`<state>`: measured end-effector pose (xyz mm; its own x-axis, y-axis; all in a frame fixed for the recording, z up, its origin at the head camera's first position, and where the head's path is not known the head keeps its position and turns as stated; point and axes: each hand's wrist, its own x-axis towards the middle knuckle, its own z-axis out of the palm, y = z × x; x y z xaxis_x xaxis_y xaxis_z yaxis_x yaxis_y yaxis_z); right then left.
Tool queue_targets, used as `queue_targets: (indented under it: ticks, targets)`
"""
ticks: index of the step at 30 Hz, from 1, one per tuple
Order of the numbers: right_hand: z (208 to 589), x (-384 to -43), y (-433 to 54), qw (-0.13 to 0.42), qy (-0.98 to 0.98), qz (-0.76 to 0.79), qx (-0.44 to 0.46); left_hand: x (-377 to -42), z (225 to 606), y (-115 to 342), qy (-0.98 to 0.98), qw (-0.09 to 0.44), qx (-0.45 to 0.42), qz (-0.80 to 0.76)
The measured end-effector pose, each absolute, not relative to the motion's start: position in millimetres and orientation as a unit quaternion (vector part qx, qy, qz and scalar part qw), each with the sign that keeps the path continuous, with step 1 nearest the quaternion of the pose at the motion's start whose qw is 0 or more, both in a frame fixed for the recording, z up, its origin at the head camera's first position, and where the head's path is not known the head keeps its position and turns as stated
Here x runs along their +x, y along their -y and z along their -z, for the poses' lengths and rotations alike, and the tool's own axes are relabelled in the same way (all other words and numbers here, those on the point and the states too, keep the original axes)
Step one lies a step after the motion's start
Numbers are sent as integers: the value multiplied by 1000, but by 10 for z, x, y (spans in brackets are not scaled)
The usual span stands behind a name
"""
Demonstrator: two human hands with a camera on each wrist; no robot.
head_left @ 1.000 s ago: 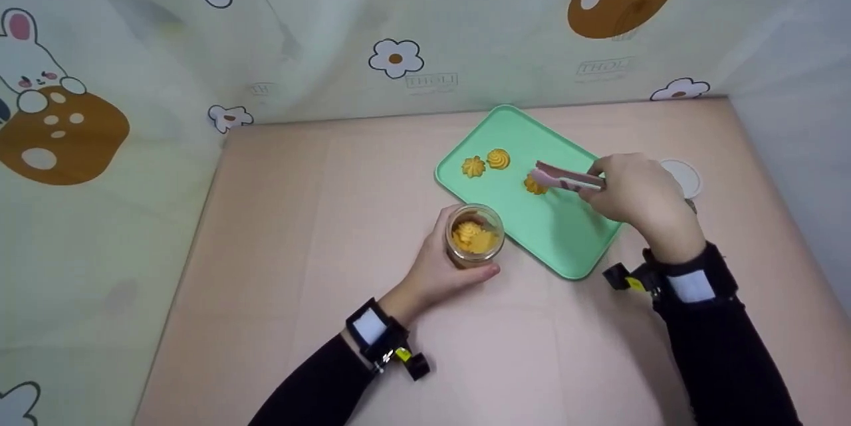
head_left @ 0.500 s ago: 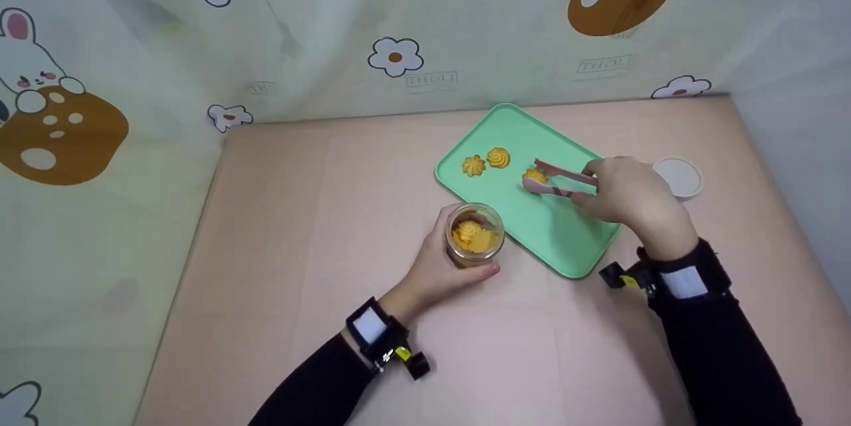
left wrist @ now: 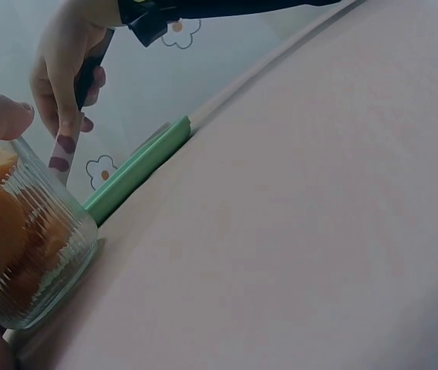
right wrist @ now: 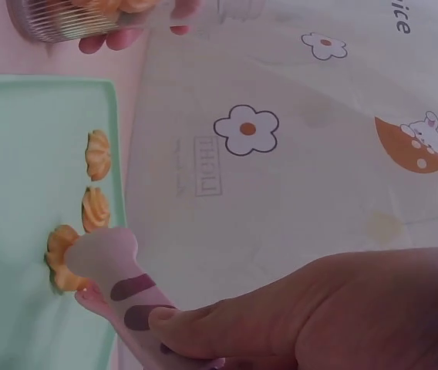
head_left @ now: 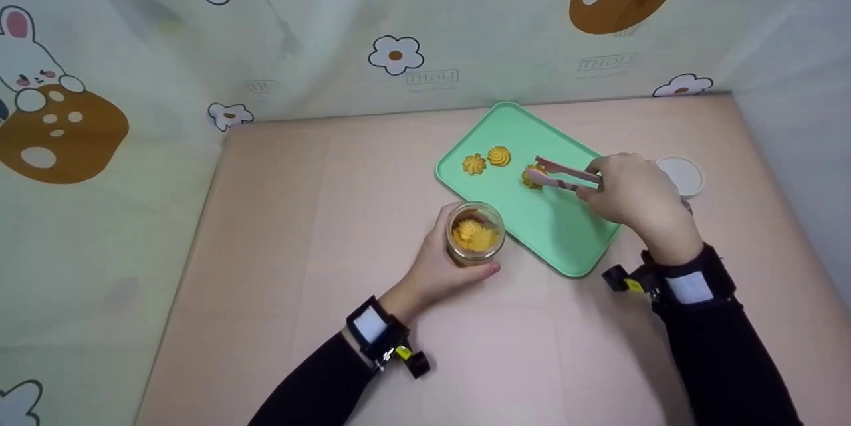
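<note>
My left hand (head_left: 439, 270) grips a ribbed glass jar (head_left: 475, 207) with several piped butter cookies (head_left: 473, 234) inside, its mouth facing up. In the left wrist view the jar (left wrist: 57, 254) stands near the tray's edge, cookies pressed against its wall. My right hand (head_left: 635, 193) holds pink tongs (head_left: 572, 177) over the green tray (head_left: 565, 240). Their tips are spread around one cookie (right wrist: 61, 262) on the tray; whether both tips touch it I cannot tell. Two more cookies (head_left: 486, 160) lie side by side toward the tray's left corner.
A round white lid (head_left: 683, 175) lies on the pink tabletop (head_left: 299, 246) to the right of the tray, partly behind my right hand. A patterned curtain (head_left: 319, 34) hangs along the table's back edge.
Around the cookie, the tongs' tips spread apart half a second ago and stand somewhat closer together now. My right hand shifted slightly left, then back right. The left hand and jar stay in place.
</note>
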<state>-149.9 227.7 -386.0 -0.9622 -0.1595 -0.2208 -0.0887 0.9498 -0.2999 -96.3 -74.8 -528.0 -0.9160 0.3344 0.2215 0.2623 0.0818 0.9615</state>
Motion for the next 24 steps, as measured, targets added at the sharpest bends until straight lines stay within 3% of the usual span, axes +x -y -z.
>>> queue_targets:
  ticks: [18,24]
  targets:
    - [3805,-1407,-2258,118,-979,136,-97,-960,5283,749,-731,25,213,-648]
    - [3834,-1416,-2185,148,-977,114,-98,-963,5283,750,-733,25,213,-645]
